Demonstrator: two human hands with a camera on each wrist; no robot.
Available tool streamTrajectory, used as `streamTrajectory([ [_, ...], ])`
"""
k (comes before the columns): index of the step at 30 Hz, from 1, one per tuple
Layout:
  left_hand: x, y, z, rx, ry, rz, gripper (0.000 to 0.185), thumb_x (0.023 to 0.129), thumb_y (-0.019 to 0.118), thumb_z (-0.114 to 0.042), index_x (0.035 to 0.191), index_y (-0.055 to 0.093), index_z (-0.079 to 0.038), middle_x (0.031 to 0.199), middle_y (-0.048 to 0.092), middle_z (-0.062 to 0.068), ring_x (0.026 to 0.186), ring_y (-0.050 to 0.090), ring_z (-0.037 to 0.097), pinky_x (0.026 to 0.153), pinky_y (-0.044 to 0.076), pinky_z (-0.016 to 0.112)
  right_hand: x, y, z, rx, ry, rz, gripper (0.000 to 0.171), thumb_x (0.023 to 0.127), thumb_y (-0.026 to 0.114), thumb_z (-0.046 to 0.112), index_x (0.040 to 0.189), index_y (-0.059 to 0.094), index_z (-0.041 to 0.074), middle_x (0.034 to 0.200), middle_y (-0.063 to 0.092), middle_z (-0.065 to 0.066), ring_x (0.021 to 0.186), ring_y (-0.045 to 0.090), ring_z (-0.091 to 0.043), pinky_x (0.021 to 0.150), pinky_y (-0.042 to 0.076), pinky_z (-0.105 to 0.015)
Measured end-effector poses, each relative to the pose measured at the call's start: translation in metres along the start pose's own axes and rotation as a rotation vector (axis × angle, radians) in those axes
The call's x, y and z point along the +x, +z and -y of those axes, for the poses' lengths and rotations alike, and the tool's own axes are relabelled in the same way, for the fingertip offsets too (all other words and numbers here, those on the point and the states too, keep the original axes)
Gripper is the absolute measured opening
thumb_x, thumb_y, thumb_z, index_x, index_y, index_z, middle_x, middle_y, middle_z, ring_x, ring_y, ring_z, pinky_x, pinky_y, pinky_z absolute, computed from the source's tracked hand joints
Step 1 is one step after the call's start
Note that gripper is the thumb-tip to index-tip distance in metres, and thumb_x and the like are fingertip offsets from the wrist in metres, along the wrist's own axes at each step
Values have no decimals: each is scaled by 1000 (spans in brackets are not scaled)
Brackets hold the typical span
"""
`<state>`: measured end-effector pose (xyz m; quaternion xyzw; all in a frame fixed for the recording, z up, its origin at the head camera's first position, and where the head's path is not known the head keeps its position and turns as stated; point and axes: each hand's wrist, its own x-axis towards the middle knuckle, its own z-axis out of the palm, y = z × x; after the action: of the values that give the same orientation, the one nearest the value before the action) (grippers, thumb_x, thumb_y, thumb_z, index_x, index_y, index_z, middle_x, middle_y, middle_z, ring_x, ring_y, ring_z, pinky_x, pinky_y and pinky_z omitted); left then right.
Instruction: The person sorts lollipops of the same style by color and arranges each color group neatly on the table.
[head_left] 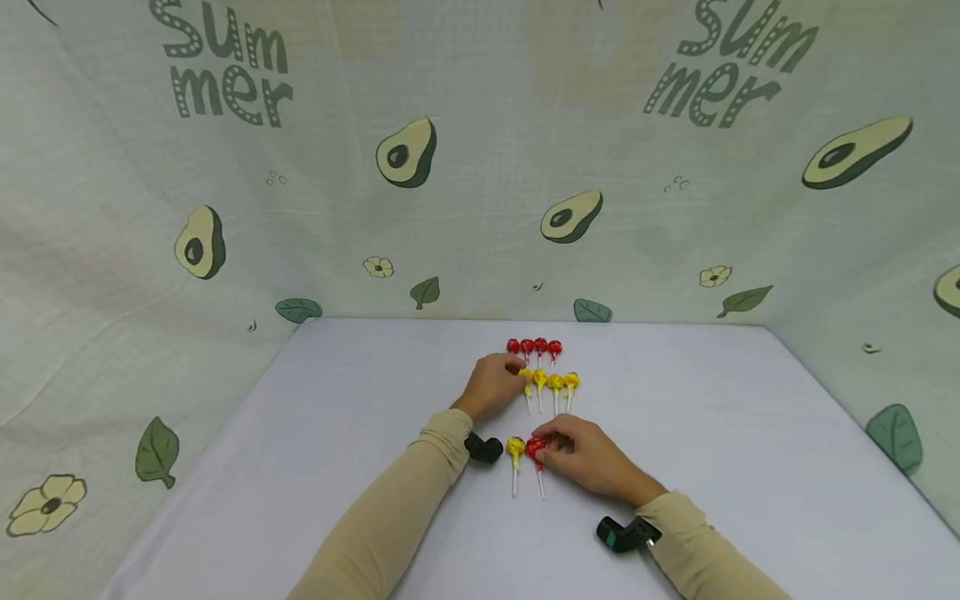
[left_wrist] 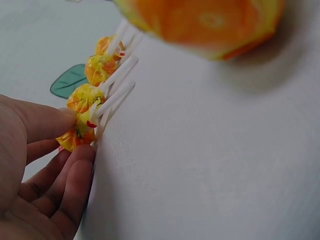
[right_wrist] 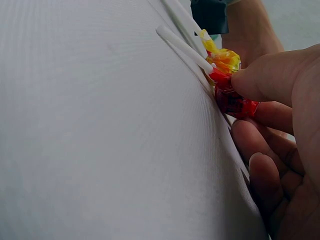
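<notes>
Lollipops with white sticks lie in rows on a white-covered table [head_left: 360, 467]. The far row has several red lollipops [head_left: 534, 346]; the row in front of it has several yellow lollipops [head_left: 555, 382]. My left hand [head_left: 517, 368] pinches the leftmost yellow lollipop [left_wrist: 70, 140] of that row between thumb and fingers [left_wrist: 82, 160]. In the near row a yellow lollipop [head_left: 515, 447] lies beside a red lollipop [head_left: 534, 448]. My right hand [head_left: 547, 446] holds that red lollipop [right_wrist: 235, 100], thumb on top and fingers beneath, with the yellow one [right_wrist: 225, 59] just behind it.
An avocado-print cloth backdrop [head_left: 480, 167] walls the table at the back and on both sides. Black wrist cameras [head_left: 483, 450] [head_left: 626, 533] sit on both beige sleeves. White cloth stretches left, right and in front of the rows.
</notes>
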<state>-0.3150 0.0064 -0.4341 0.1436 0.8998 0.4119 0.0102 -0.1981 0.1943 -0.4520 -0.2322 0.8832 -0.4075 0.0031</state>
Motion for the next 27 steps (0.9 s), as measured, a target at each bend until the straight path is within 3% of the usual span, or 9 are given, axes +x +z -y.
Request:
streamTrajectory([
  [9, -2, -6, 4, -43, -21, -4, 25, 93, 72, -20, 116, 72, -11, 104, 68, 0, 98, 61, 17, 87, 50, 36, 1, 2, 2, -5, 12, -1, 20, 92, 74, 24, 111, 72, 22, 91, 61, 10, 81, 58, -8, 71, 48, -26],
  [17, -2, -12, 4, -63, 33, -1, 24, 95, 69, -20, 117, 71, -9, 108, 68, 2, 96, 63, 17, 86, 51, 36, 1, -1, 2, -1, -4, -11, 20, 91, 73, 19, 111, 72, 20, 92, 61, 9, 82, 59, -9, 71, 48, -26],
  [27, -2, -7, 5, -39, -15, -4, 28, 92, 69, -15, 119, 71, -9, 106, 67, 3, 94, 61, 19, 83, 51, 36, 0, -1, 2, 5, -2, -5, 20, 92, 73, 22, 112, 71, 21, 93, 62, 10, 82, 59, -9, 72, 49, -26],
])
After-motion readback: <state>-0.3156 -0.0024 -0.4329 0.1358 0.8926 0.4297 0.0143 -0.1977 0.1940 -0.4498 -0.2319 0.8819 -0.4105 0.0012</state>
